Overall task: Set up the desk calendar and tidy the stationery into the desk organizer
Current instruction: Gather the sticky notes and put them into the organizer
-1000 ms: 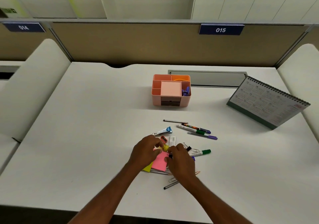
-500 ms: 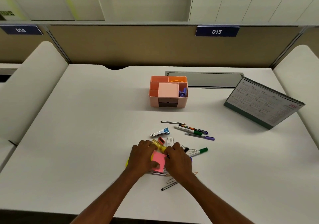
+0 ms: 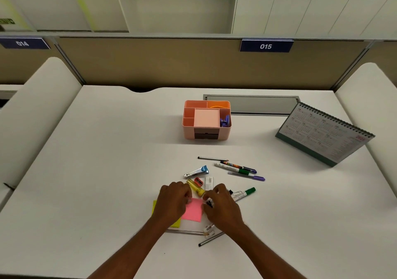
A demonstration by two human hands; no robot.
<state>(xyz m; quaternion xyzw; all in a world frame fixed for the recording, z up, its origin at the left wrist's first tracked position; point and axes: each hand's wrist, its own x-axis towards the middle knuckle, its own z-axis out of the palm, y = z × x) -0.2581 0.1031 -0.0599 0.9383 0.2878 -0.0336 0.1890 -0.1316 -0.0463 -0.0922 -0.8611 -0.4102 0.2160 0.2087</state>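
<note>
A pink sticky-note pad [image 3: 193, 211] lies on the white desk [image 3: 107, 171] between my hands. My left hand [image 3: 173, 202] pinches its upper left corner and covers part of a yellow sticky pad [image 3: 177, 223]. My right hand [image 3: 222, 206] pinches the upper right corner, with a small black clip [image 3: 210, 203] at its fingertips. Farther back stands the pink desk organizer [image 3: 206, 135], with a purple item in its right compartment. The desk calendar [image 3: 324, 132] stands upright at the right.
Loose stationery lies just beyond my hands: a yellow highlighter [image 3: 195, 188], red sharpener [image 3: 198, 181], white eraser [image 3: 208, 183], silver-blue clipper [image 3: 196, 171], pencil [image 3: 212, 158], several pens [image 3: 236, 168] and a green marker [image 3: 245, 193]. A dark pen [image 3: 211, 239] lies near the front edge.
Both hands drew back toward me from the highlighter. The pink pad now lies flatter and more exposed between them.
</note>
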